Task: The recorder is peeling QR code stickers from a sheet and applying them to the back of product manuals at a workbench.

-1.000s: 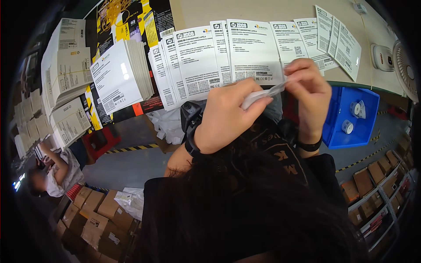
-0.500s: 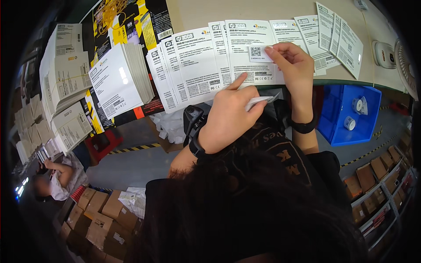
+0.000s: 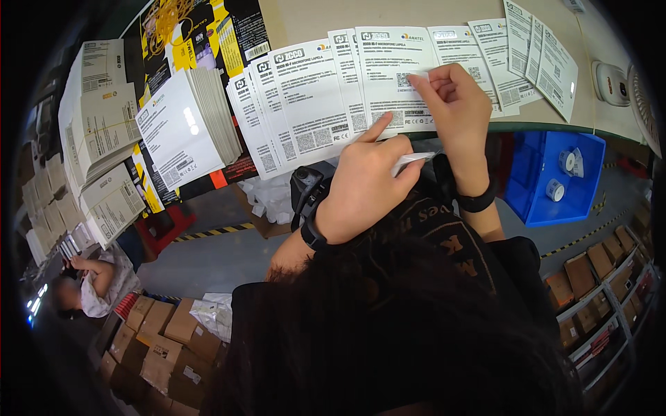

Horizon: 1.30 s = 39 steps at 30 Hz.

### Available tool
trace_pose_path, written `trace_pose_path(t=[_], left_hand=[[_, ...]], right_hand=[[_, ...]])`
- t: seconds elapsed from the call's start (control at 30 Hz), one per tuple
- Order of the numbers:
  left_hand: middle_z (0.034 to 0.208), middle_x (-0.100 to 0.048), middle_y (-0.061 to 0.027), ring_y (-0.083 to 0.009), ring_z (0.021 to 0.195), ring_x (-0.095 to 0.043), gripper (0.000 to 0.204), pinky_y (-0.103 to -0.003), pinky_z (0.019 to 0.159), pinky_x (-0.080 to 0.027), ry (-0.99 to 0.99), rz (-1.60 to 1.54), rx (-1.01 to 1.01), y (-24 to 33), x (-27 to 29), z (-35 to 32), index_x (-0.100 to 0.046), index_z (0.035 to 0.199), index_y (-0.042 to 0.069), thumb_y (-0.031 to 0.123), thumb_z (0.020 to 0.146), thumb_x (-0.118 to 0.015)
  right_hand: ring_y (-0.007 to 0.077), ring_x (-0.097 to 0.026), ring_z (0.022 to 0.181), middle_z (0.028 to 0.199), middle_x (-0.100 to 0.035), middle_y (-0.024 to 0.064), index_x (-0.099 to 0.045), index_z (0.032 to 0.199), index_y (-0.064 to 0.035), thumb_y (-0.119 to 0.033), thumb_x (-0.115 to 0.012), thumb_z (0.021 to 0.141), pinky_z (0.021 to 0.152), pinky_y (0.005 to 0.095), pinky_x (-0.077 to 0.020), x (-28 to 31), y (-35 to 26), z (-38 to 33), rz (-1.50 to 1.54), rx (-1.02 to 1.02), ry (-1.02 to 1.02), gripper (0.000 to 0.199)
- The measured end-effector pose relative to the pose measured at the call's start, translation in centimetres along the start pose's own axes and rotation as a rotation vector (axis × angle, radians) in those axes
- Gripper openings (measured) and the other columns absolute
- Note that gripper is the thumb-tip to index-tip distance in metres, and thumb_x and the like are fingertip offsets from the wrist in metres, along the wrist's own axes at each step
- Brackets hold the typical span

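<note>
A row of overlapping white printed cards (image 3: 310, 97) lies along the table edge. On one white card (image 3: 388, 52) near the middle, a small QR-code sticker (image 3: 403, 80) lies against its surface. My right hand (image 3: 459, 104) pinches that sticker's right edge, thumb and forefinger closed together. My left hand (image 3: 368, 184) rests its outstretched forefinger on the same card's lower edge. Between its thumb and curled fingers it grips a white strip (image 3: 411, 163), most of which is hidden. More cards (image 3: 555, 76) fan out to the right.
A thick stack of white cards (image 3: 184, 132) stands at left, beside banded bundles (image 3: 111, 125). Yellow rubber bands (image 3: 170, 21) lie on a black-and-yellow box. Below the table's right edge, a blue bin (image 3: 551, 180) holds white rolls. A small fan (image 3: 645, 111) stands far right. Another person (image 3: 104, 277) sits lower left.
My right hand has come slightly left and down with the sticker, which now lies flatter against the card. The left hand has barely shifted.
</note>
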<state>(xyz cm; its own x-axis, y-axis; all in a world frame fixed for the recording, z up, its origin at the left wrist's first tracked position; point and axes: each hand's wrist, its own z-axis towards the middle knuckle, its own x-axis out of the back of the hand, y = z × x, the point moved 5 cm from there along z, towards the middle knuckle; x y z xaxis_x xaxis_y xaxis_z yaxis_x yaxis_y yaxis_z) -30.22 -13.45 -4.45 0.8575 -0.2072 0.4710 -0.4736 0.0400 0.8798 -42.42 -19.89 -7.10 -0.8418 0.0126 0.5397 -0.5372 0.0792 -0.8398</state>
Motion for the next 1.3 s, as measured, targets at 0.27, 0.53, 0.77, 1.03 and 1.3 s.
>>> trace_pose_path(t=[0.27, 0.53, 0.77, 1.03, 1.3], left_hand=[[0.05, -0.051, -0.0136, -0.036, 0.082, -0.061, 0.01, -0.035, 0.088, -0.044, -0.01, 0.033, -0.033, 0.1, -0.1, -0.1, -0.058, 0.067, -0.001, 0.007, 0.07, -0.065], [0.047, -0.048, -0.0114, -0.0315, 0.045, -0.048, 0.014, -0.042, 0.1, -0.033, 0.049, 0.024, -0.169, 0.9, 1.2, -1.2, -0.047, 0.063, 0.002, 0.004, 0.068, -0.06], [0.047, -0.048, -0.0108, -0.0308, 0.047, -0.049, 0.013, -0.043, 0.102, -0.029, 0.015, 0.087, -0.194, 0.8, 1.3, -1.3, -0.047, 0.064, 0.003, 0.004, 0.068, -0.06], [0.047, -0.049, -0.0127, -0.0319, 0.049, -0.051, 0.014, -0.043, 0.103, -0.028, 0.0, 0.127, -0.233, 0.2, 0.6, -1.0, -0.047, 0.064, 0.002, 0.006, 0.069, -0.059], [0.048, -0.051, -0.0122, -0.0312, 0.048, -0.05, 0.012, -0.042, 0.104, -0.028, -0.065, 0.135, -0.159, 0.0, 0.6, -1.0, -0.051, 0.067, 0.004, 0.007, 0.07, -0.061]], right_hand=[[0.0201, -0.05, 0.052, 0.069, -0.047, 0.0037, -0.044, 0.083, -0.0059, -0.024, -0.072, 0.071, 0.047, 0.0317, -0.0414, 0.2, -0.5, 0.0, -0.297, 0.186, 0.238, 0.035], [0.0171, -0.052, 0.07, 0.076, -0.051, 0.0091, -0.046, 0.09, -0.0035, -0.007, -0.058, 0.08, 0.061, 0.0284, -0.0433, 0.8, -0.2, -0.2, 0.123, 0.39, 0.23, 0.015], [0.0245, -0.049, 0.107, 0.114, -0.053, 0.0111, -0.047, 0.116, -0.0055, -0.005, -0.057, 0.076, 0.095, 0.0413, -0.0326, -0.3, -5.1, -1.6, -0.251, 0.821, -0.303, 0.041], [0.0227, -0.039, 0.121, 0.126, -0.048, 0.0063, -0.044, 0.124, -0.0074, -0.009, -0.055, 0.077, 0.105, 0.0451, -0.0184, -0.9, -4.9, -1.6, -0.424, 0.79, -0.457, 0.048], [0.0213, -0.038, 0.122, 0.129, -0.045, 0.0074, -0.042, 0.126, -0.0073, -0.014, -0.051, 0.083, 0.106, 0.0447, -0.0129, 2.1, -2.7, -1.4, -0.583, 0.672, -0.276, 0.044]])
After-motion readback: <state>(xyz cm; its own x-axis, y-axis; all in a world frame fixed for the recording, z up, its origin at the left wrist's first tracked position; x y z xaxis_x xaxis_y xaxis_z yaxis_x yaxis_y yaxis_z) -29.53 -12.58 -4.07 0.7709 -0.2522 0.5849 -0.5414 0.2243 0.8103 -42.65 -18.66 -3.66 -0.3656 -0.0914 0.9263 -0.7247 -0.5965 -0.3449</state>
